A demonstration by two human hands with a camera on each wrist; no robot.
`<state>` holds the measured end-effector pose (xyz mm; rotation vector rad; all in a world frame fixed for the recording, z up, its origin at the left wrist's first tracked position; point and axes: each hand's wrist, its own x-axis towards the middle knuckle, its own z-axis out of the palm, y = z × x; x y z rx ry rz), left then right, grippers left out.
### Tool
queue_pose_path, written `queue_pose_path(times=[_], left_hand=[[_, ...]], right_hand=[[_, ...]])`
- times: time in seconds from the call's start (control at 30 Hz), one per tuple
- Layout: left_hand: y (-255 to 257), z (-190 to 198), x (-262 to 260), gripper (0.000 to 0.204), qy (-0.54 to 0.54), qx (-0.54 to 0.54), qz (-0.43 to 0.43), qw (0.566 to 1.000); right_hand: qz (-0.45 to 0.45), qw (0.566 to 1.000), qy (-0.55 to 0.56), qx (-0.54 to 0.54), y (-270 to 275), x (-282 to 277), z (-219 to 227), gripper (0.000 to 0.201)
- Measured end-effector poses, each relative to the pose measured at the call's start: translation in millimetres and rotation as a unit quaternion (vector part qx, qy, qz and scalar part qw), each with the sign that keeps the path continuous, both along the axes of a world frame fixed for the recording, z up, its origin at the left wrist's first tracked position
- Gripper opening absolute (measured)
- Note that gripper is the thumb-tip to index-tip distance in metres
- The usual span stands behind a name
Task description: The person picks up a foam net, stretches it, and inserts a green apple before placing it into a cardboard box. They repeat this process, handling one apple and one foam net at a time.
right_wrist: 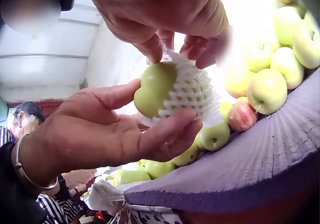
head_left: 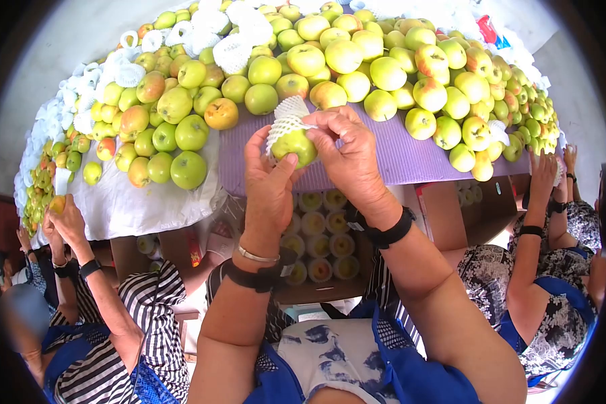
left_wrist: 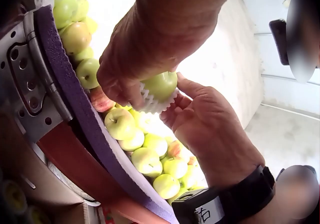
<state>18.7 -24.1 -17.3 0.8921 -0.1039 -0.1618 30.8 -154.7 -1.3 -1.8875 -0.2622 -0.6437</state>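
In the head view my left hand (head_left: 268, 178) grips a green apple (head_left: 295, 147) from below and the side, with its thumb across the front. A white foam net sleeve (head_left: 287, 123) covers part of the apple. My right hand (head_left: 349, 158) pinches the edge of the net with thumb and fingers. The right wrist view shows the net (right_wrist: 191, 95) stretched around one side of the apple (right_wrist: 152, 89), whose other side is bare. Left fingers (right_wrist: 172, 129) press against the netted side there.
A large heap of apples (head_left: 343, 56) lies on a table with purple ribbed padding (head_left: 377, 151). Loose foam nets (head_left: 205, 27) lie at the back left. Below the edge stands a carton (head_left: 323, 291) holding netted apples. People with striped (head_left: 156, 303) and patterned clothes sit on both sides.
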Motion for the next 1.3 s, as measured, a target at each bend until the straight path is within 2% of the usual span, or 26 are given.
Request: queue_pose_path(times=[0.13,0.23,0.33,0.43,0.53,0.63,0.73,0.83,0.93,1.03,1.07,1.17,1.27,1.3], left_hand=[[-7.6,-1.8,-4.5,0.047,0.003,-0.002,0.033,0.999],[-8.2,-0.7,-4.1,0.045,-0.01,-0.005,0.041,0.999],[-6.7,-1.2,-2.4,0.041,-0.015,-0.033,0.038,0.999],[-0.6,-3.6,2.9,0.045,-0.026,-0.06,0.007,0.998],[5.4,-4.0,7.5,0.045,-0.002,-0.117,-0.026,0.993],[5.4,0.0,5.4,0.045,-0.003,-0.111,-0.032,0.993],[4.4,7.1,4.9,0.046,-0.019,-0.174,-0.061,0.983],[7.3,6.0,6.3,0.046,-0.08,-0.176,-0.094,0.977],[12.3,1.0,9.6,0.052,-0.093,-0.028,-0.039,0.994],[11.0,6.6,8.7,0.052,-0.047,-0.122,-0.028,0.991],[12.0,6.7,8.0,0.051,-0.029,-0.144,-0.04,0.988],[13.7,5.6,7.4,0.051,0.014,-0.209,-0.067,0.976],[10.7,0.1,10.1,0.053,0.022,-0.251,-0.08,0.964],[9.9,-1.8,11.4,0.053,0.021,-0.256,-0.084,0.963]], right_hand=[[-0.041,0.995,-0.069,-0.064,3.4,-1.7,0.7,0.015],[-0.001,0.988,-0.131,-0.076,9.5,-5.0,2.4,0.015],[0.021,0.995,-0.085,-0.051,12.0,-6.8,3.6,0.016],[0.055,0.998,-0.034,0.014,9.7,-11.9,13.1,0.018],[0.06,0.984,-0.009,0.169,10.4,-4.1,-2.6,0.022],[-0.006,1.0,0.003,0.021,8.0,-11.3,10.3,0.025],[-0.001,0.999,-0.032,0.009,7.4,-7.8,2.7,0.029],[0.015,0.999,-0.046,-0.022,11.1,-10.8,3.6,0.03],[0.11,0.992,0.01,0.067,14.4,-16.8,3.8,0.028],[0.075,0.954,0.09,0.276,17.5,-8.8,-4.7,0.027],[0.062,0.952,0.105,0.28,13.8,-6.7,-4.2,0.026],[0.065,0.954,0.091,0.279,8.8,-4.1,-7.5,0.025],[0.071,0.988,0.068,0.117,13.3,-14.5,-3.4,0.03],[0.051,0.996,0.023,0.071,15.9,-14.7,-2.5,0.032]])
